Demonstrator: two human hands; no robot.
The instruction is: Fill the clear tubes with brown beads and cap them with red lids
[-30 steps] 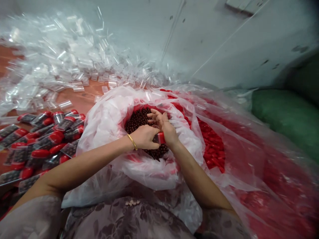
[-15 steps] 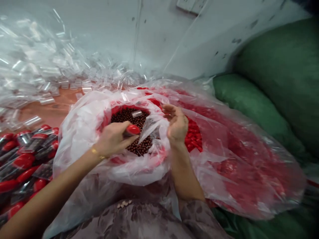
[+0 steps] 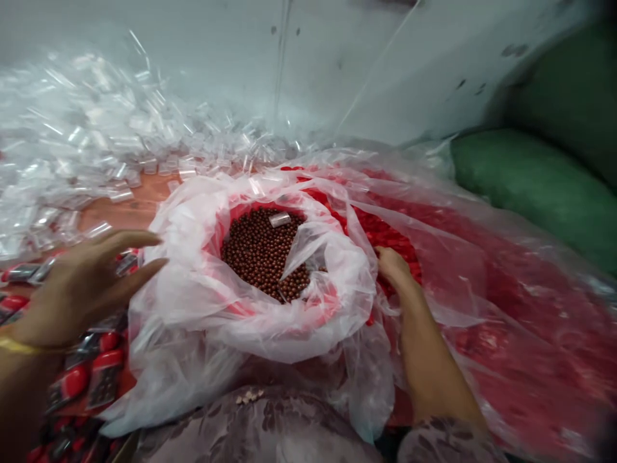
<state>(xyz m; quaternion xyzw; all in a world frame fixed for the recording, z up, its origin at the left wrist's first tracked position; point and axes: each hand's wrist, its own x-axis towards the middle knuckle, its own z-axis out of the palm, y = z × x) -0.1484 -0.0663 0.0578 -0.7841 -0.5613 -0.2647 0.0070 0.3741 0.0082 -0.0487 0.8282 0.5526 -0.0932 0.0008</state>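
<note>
My left hand (image 3: 89, 280) is over the left side, thumb and fingers spread apart and nothing between them. Beneath and around it lie small clear tubes with red caps (image 3: 103, 373), filled with dark beads. My right hand (image 3: 395, 267) reaches among the loose red caps (image 3: 385, 231) in a clear plastic bag; its fingertips are mostly hidden there. Between both hands stands a red container lined with white plastic sheeting (image 3: 183, 283). Small brown round beads (image 3: 260, 251) fill it, and one clear tube (image 3: 279, 220) rests on them.
A large heap of clear tubes (image 3: 96, 128) is piled at the back left on an orange surface (image 3: 113, 212). The clear bag (image 3: 482, 308) spreads over the right side. Behind it lies a green sack (image 3: 525, 186), and a pale wall (image 3: 328, 71) closes off the back.
My left hand has moved left from above the beads and let go of the red-capped tube. My right hand has moved right and down into the red caps. The view has shifted slightly.
</note>
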